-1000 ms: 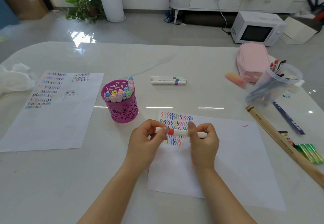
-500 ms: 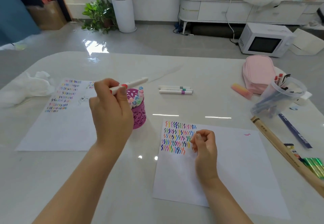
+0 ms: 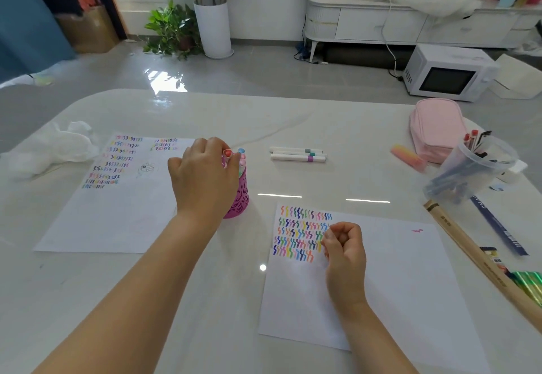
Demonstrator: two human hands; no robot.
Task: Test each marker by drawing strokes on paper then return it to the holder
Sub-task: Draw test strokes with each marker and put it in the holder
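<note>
A magenta cut-out holder [image 3: 240,197] stands on the white table, full of capped markers. My left hand [image 3: 202,177] reaches over it from the left and hides most of it. Its fingertips pinch the top of a red-capped marker [image 3: 227,153] that stands upright among the others. To the right lies a white paper [image 3: 396,285] with rows of coloured zigzag strokes [image 3: 302,236] in its upper left corner. My right hand [image 3: 344,247] rests on that paper beside the strokes, fingers curled into a fist with nothing in it.
A second stroke-covered sheet [image 3: 117,212] lies left of the holder, crumpled tissue [image 3: 50,148] beyond it. Two white markers [image 3: 297,154] lie behind the holder. At the right are a pink pencil case [image 3: 435,127], a tilted plastic cup of pens [image 3: 469,165] and a wooden ruler [image 3: 469,253].
Both hands held the red marker over the paper. My left hand then carried it left to the holder and stood it among the other markers; my right hand stayed curled on the paper.
</note>
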